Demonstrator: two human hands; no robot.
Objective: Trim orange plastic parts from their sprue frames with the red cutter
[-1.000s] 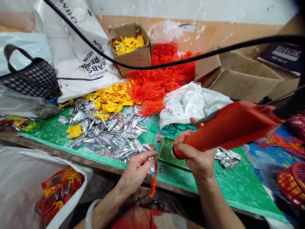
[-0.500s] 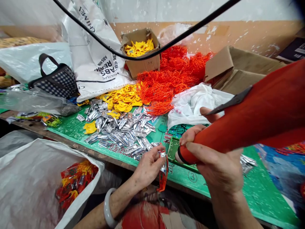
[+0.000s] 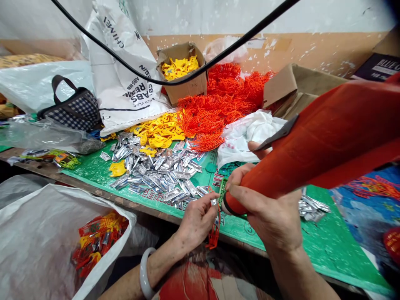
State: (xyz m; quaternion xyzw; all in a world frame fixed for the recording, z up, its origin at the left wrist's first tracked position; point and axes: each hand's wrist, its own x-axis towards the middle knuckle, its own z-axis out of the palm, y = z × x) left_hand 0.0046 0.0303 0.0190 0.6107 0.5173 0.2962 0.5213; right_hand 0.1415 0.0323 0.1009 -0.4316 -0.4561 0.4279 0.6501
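My left hand [image 3: 196, 218], a white bangle on its wrist, pinches a thin red plastic piece [image 3: 214, 236] with a shiny metal plate [image 3: 214, 201] at its upper end. My right hand [image 3: 275, 216] is wrapped round a thick red electric screwdriver [image 3: 306, 146] with a dark lever along its top. Its black-ringed nose points down and left, close beside the plate; the tip is hard to make out, so I cannot tell whether they touch. Behind that nose, a green mesh basket [image 3: 223, 191] is partly hidden.
Silver metal plates [image 3: 165, 171] lie heaped on the green table cover [image 3: 100, 175]. Yellow parts [image 3: 162, 127], red plastic strands [image 3: 215, 112] and a white bag [image 3: 246, 133] sit behind. A white sack [image 3: 40, 233] of assembled pieces stands lower left. A black cable [image 3: 175, 81] crosses above.
The screwdriver and my right hand have moved left, bringing the nose closer to the piece in my left hand. My left hand has barely shifted. The basket is now more covered.
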